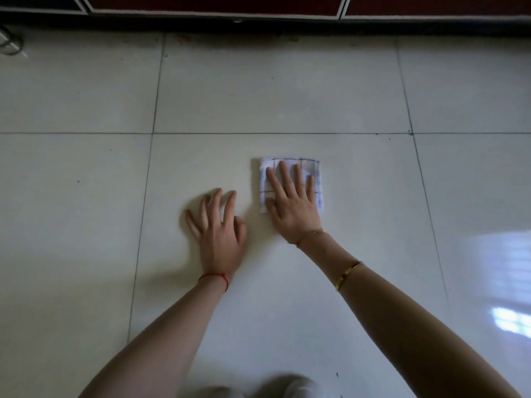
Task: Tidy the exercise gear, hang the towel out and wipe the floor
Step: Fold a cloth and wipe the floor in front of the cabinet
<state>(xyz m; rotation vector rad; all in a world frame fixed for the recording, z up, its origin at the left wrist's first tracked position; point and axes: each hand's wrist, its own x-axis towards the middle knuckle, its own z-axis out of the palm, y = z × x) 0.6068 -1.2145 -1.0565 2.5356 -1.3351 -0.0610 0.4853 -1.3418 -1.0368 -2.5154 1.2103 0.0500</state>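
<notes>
Head view: person low over a pale tiled floor (287, 90), both bare forearms reaching forward
Cloth: small folded white cloth (290, 165) with thin dark grid lines, flat on the centre tile, well short of the dark cabinet base (258, 23) at the top
Right hand: right hand (293, 202) lies palm down on the cloth, fingers straight and slightly spread, pressing it to the tile
Left hand: left hand (219, 228) just beside the cloth, apart from it, fingers spread and arched, tips on the bare tile, holding nothing
Step (judged): wiping the floor
Gear, towel: not in view, cannot tell
Risk 1: glossy tile; the bracing hand may slide if weight shifts onto it
Risk 2: flat-palm pressure only, so the cloth could bunch or slip out on a fast stroke
Risk 3: small cloth, specks near the grout lines easily missed
</notes>
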